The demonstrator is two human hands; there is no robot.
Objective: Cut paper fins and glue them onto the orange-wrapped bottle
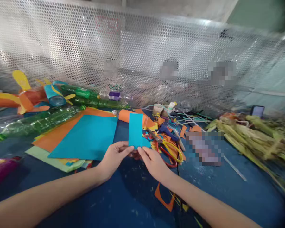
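Between my two hands a small blue paper strip [135,130] stands upright above the blue table. My left hand [115,157] pinches its lower left corner between thumb and fingers. At the lower right corner my right hand [153,160] pinches it the same way. The fingers behind the paper are partly hidden. To the left lies a large blue paper sheet [90,136] on top of orange sheets [53,137] and a pale green sheet [59,163]. Close to my right hand are scissors [172,150] with yellow and red handles, among orange paper scraps.
Green plastic bottles [44,123] and paper-wrapped bottle shapes with yellow blades [30,95] lie at the left. An orange paper roll [130,116] sits behind my hands. Dried husks [258,136] spread at the right. A silvery perforated sheet [142,57] hangs behind the table.
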